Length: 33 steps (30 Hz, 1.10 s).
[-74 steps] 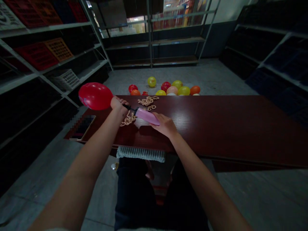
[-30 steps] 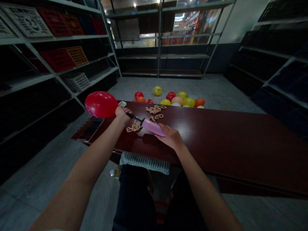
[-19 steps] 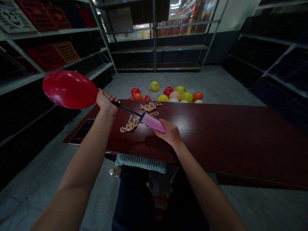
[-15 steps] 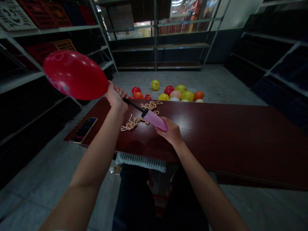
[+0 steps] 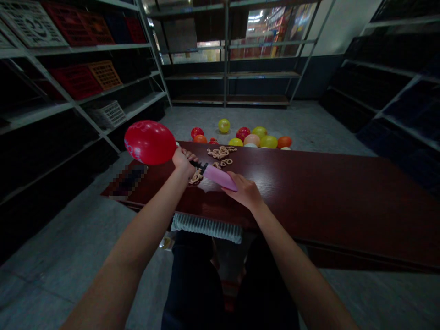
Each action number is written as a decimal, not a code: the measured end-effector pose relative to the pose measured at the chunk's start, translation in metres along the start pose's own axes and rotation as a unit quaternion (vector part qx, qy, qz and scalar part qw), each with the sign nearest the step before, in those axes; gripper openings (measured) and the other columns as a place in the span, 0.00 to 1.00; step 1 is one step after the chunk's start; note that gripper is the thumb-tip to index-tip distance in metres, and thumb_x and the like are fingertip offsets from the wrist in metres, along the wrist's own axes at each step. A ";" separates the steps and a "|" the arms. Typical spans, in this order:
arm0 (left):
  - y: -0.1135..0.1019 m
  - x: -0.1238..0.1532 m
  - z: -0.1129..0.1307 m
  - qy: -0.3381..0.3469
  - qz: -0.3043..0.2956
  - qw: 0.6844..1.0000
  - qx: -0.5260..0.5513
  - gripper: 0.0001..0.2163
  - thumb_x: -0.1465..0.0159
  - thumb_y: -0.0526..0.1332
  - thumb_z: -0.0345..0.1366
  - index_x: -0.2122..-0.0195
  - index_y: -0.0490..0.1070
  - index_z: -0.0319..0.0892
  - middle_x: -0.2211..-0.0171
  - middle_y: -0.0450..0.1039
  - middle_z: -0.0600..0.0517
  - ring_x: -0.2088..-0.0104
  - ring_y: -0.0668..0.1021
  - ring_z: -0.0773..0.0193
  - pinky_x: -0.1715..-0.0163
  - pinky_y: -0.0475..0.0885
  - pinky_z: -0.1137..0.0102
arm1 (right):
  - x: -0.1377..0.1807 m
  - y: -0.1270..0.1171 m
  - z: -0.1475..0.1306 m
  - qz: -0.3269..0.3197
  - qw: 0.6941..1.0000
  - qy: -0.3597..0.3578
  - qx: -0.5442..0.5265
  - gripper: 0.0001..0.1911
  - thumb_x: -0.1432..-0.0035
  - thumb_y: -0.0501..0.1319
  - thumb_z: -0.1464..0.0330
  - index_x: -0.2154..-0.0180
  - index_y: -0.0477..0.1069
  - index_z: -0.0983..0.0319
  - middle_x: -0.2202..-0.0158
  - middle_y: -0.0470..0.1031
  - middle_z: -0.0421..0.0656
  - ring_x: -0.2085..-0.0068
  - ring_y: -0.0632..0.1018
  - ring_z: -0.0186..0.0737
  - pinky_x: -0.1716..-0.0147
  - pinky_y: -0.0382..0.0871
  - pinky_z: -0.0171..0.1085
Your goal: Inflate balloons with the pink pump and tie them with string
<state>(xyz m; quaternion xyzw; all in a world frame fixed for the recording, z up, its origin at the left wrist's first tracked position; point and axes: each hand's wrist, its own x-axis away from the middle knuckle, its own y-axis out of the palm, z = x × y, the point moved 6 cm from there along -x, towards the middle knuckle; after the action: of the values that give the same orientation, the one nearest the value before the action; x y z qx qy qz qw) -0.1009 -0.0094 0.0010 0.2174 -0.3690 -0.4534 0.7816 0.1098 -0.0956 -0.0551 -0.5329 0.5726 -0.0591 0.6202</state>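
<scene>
My left hand (image 5: 184, 161) is closed round the neck of an inflated red balloon (image 5: 150, 142), together with the black end of a hand balloon pump. The balloon has pale printing and points to the left. Around the pink barrel of the balloon pump (image 5: 220, 177) are the fingers of my right hand (image 5: 244, 190). Only a short length of black rod shows between the barrel and my left hand. Beige curly pieces (image 5: 222, 151) lie on the dark red-brown table (image 5: 309, 192) just beyond the pump. The balloon's mouth is hidden by my left fingers.
Several inflated balloons (image 5: 268, 141) in yellow, red, orange and pale colours are on the floor past the table. A partly blurred phone (image 5: 132, 179) lies at the table's left end. Shelves with crates (image 5: 105, 75) stand left; a ribbed light-blue cloth (image 5: 206, 228) is at the near edge.
My left hand has moved right and down toward the pink barrel, bringing the balloon along. Less black rod shows between my hands. The balloon looks smaller in view, and the camera has tilted slightly upward.
</scene>
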 end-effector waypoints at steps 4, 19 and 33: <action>-0.036 -0.014 0.033 -0.006 0.040 0.999 0.015 0.19 0.27 0.44 0.37 0.77 0.45 0.42 0.88 0.44 0.62 0.91 0.52 0.75 0.86 0.50 0.75 | -0.001 0.005 -0.009 -0.027 0.999 -0.047 0.003 0.24 0.36 0.62 0.57 0.43 0.69 0.62 0.53 0.81 0.50 0.57 0.82 0.47 0.57 0.77 0.41; 0.041 -0.016 0.082 0.135 -0.031 0.990 -0.018 0.22 0.28 0.50 0.48 0.77 0.46 0.43 0.86 0.45 0.60 0.89 0.52 0.74 0.87 0.51 0.76 | -0.004 -0.006 0.017 0.044 0.994 0.091 -0.043 0.23 0.40 0.66 0.59 0.46 0.70 0.59 0.52 0.80 0.48 0.56 0.82 0.47 0.54 0.76 0.42; 0.033 0.009 -0.029 0.032 -0.033 0.999 -0.024 0.21 0.28 0.50 0.42 0.78 0.47 0.43 0.88 0.44 0.62 0.90 0.52 0.74 0.86 0.49 0.75 | -0.002 -0.001 0.019 0.023 0.995 0.101 -0.004 0.25 0.41 0.66 0.56 0.45 0.71 0.60 0.53 0.81 0.47 0.57 0.82 0.45 0.56 0.75 0.38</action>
<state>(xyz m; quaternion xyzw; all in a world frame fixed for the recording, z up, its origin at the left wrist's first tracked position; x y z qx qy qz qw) -0.0575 -0.0004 0.0083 0.2255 -0.3254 -0.4805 0.7826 0.1246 -0.0836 -0.0573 -0.5135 0.6447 -0.0958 0.5581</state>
